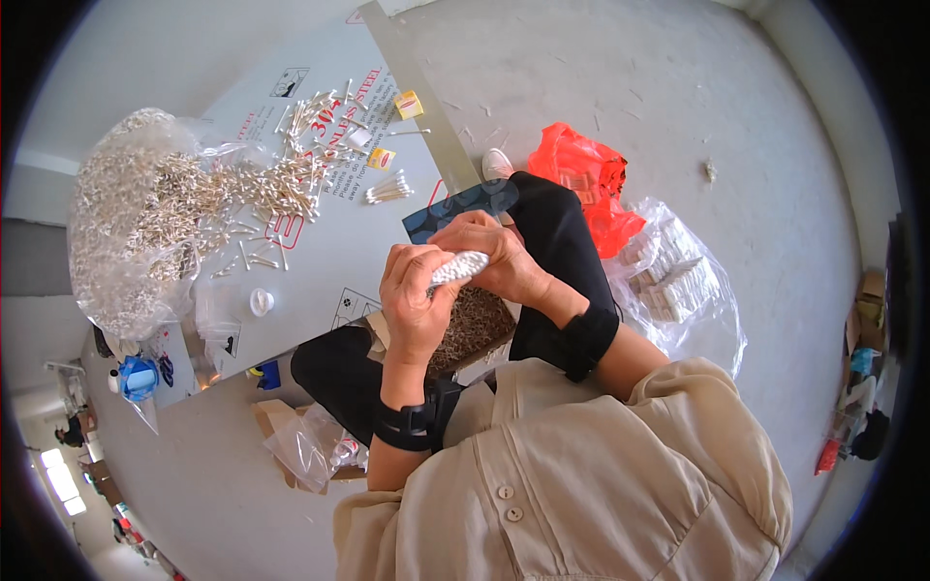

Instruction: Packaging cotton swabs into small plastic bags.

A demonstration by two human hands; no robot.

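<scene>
My left hand [412, 295] and my right hand [499, 257] meet in front of me, both closed around one white bundle of cotton swabs [457, 267] with the swab tips showing between the fingers. Below the hands lies a brown tray [480, 324] filled with swab sticks, resting over my lap. A small heap of white cotton swabs [387, 191] lies on the white board [339, 247] just beyond the hands. Each wrist wears a black band.
A big clear bag [136, 223] spills loose swabs across the board at left. Small yellow packets [408, 103] lie farther up. A red plastic bag [586, 184] and a clear bag of packed boxes [678, 281] sit on the grey floor at right.
</scene>
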